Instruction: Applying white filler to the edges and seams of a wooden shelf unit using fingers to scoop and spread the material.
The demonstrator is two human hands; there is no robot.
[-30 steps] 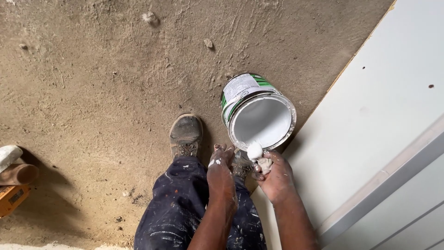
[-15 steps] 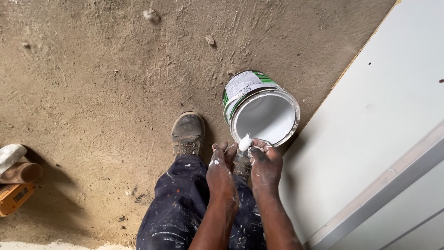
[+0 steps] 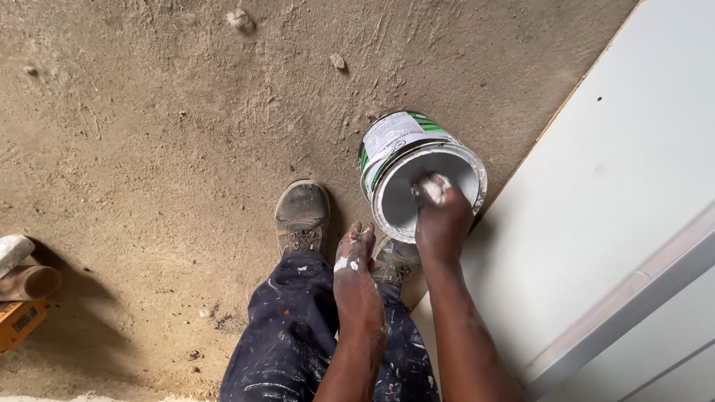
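i am reaching my right hand (image 3: 442, 220) over the mouth of the round metal paint can with the green and white label (image 3: 398, 141), and my fingers are bunched together around a small white-coated lump (image 3: 433, 187), pinching it at the fingertips above the smooth white paint inside. the lump is too smeared for me to tell what it is made of. the can is standing upright on the rough, gritty brown floor (image 3: 149, 149), just ahead of my worn grey-brown boot (image 3: 300, 216) and close beside the edge of a flat, smooth white panel (image 3: 618, 164) that is lying to the right. the can's rim is thick with dried white drips.

my left hand (image 3: 356, 275) is hanging loose in front of my leg, fingers straight and lying together, holding nothing, with chalky white smears across the knuckles. it is sitting just beside my right forearm, apart from the can.

my dark blue trousers flecked with white paint (image 3: 283, 335) are filling the bottom of the view. the floor is looking sandy and scuffed, with small pebbles scattered over it. at the far left edge a brown cylindrical tube (image 3: 30, 281) is lying on an orange box (image 3: 18, 320), well apart from my hands.
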